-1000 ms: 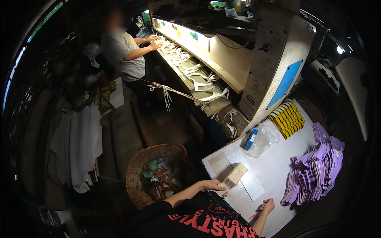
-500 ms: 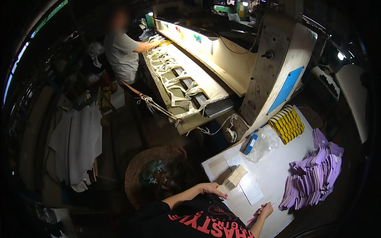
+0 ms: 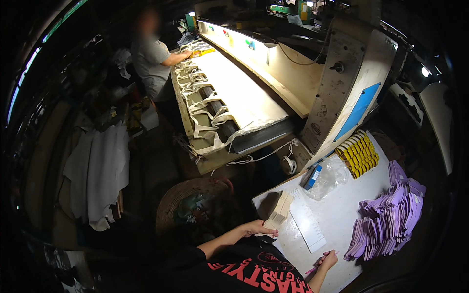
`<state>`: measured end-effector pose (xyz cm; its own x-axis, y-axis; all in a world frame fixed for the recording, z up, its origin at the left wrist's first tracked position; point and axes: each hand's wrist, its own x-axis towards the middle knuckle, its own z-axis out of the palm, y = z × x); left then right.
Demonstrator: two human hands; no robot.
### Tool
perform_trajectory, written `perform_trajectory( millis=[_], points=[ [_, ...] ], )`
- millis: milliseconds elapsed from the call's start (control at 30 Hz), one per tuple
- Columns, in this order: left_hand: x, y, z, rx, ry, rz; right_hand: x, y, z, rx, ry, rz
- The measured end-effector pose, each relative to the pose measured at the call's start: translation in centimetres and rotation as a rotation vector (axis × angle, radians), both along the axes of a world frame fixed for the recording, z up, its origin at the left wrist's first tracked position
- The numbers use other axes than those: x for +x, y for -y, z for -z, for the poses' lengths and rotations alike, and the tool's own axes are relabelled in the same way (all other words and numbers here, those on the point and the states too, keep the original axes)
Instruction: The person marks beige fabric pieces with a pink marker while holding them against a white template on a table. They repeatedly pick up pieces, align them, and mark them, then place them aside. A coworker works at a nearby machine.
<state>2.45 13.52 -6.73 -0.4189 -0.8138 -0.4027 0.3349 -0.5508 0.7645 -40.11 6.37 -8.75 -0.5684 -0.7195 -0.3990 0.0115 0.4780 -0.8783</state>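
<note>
Left hand lies flat, open against a pale card stack; right hand pinches a pink pen, lower centre.

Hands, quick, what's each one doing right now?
Left hand: lies on the white table, touching the pale stack; no clear grip.
Right hand: closed on a pink pen.

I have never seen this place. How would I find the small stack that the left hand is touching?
Start at the white worktable at lower right. Near its left edge, by the left hand, lies a short fanned stack of pale cream pieces. It is far smaller and paler than the purple heap and the yellow bundles.
</note>
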Motion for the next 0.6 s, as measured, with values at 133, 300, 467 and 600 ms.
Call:
perform_trajectory(
  millis=[133, 300, 467, 600],
  points=[
    [-0.7, 0.1, 1.7, -0.039, 0.027, -0.001, 0.1, 0.6, -0.4, -0.008, 0.021, 0.006],
    [-1.1, 1.7, 2.0, -0.008, -0.247, -0.131, -0.4, 1.6, -0.6, -0.008, 0.015, -0.035],
    [-1.3, 2.5, 2.5, 0.156, -0.158, -0.097, -1.4, 2.6, -0.6, 0.136, 0.060, 0.017],
    [-1.5, 4.2, 2.3, 0.063, -0.173, -0.062, -1.4, 3.5, -1.4, 0.080, -0.014, -0.024]
  ],
)
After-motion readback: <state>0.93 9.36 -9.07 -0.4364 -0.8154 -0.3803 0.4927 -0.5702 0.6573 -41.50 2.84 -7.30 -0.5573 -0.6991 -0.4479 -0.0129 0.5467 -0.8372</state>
